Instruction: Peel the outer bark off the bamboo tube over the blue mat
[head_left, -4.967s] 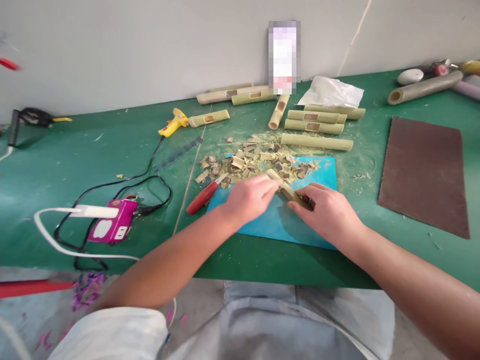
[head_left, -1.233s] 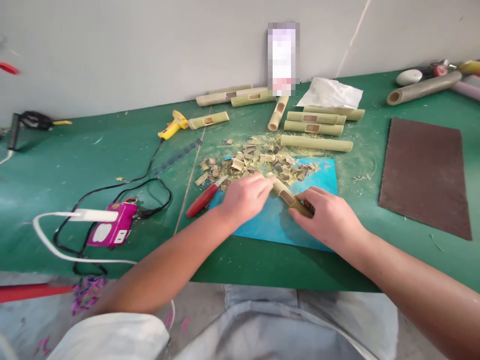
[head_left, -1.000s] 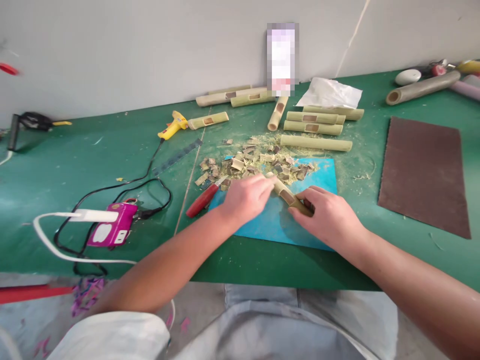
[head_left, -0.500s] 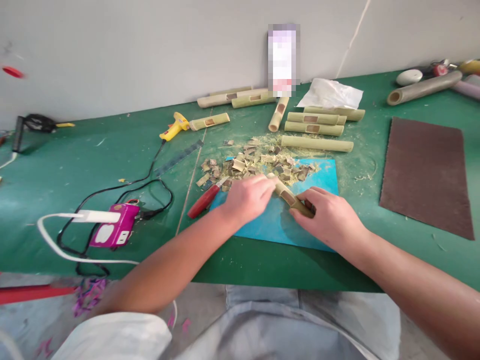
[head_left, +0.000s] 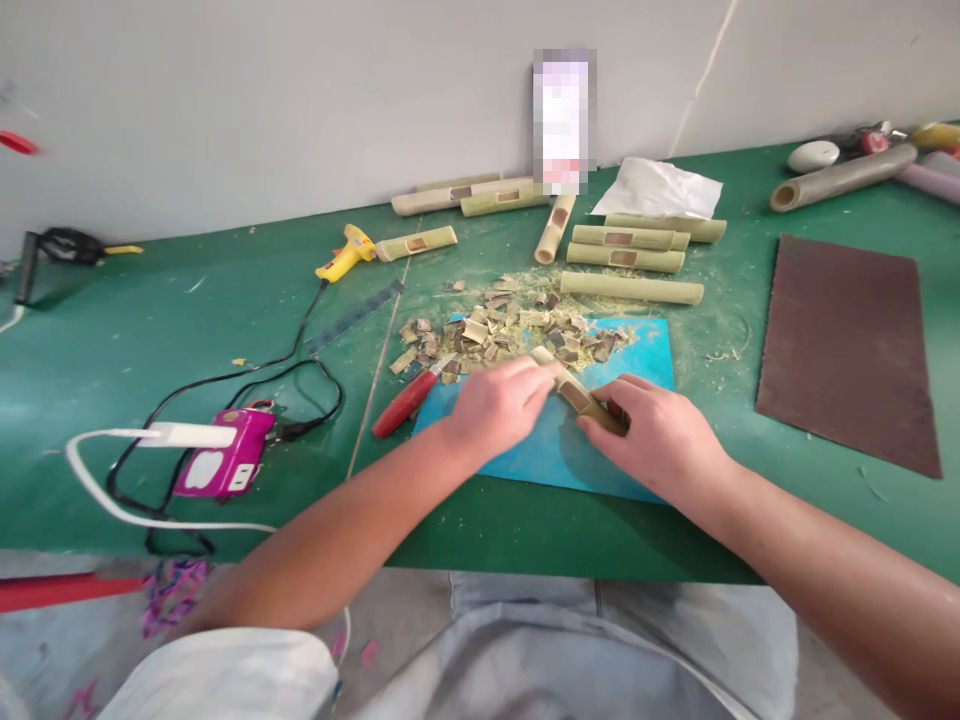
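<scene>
A short bamboo tube [head_left: 574, 391] with a rectangular slot cut in its side lies slanted over a blue sheet [head_left: 517, 456]. My right hand [head_left: 652, 415] grips its near end, thumb and fingers round it. My left hand [head_left: 504, 400] is closed against the tube's far half, close to the slot. Whether those fingers hold a small thing is hidden. Just left of that hand rests a red-handled knife [head_left: 405, 404], its blade pointing at a heap of bamboo chips [head_left: 487, 330] and shavings.
More slotted bamboo tubes [head_left: 626, 258] lie behind the heap, near a crumpled white paper [head_left: 658, 187]. At left are a yellow glue gun [head_left: 348, 254] and a purple power box [head_left: 226, 452] with trailing cords. A dark brown sheet [head_left: 847, 350] covers the right side of the green table.
My left hand has slid a little along the tube, toward the slot and my right hand. The right hand keeps its grip. The whole view has shifted slightly.
</scene>
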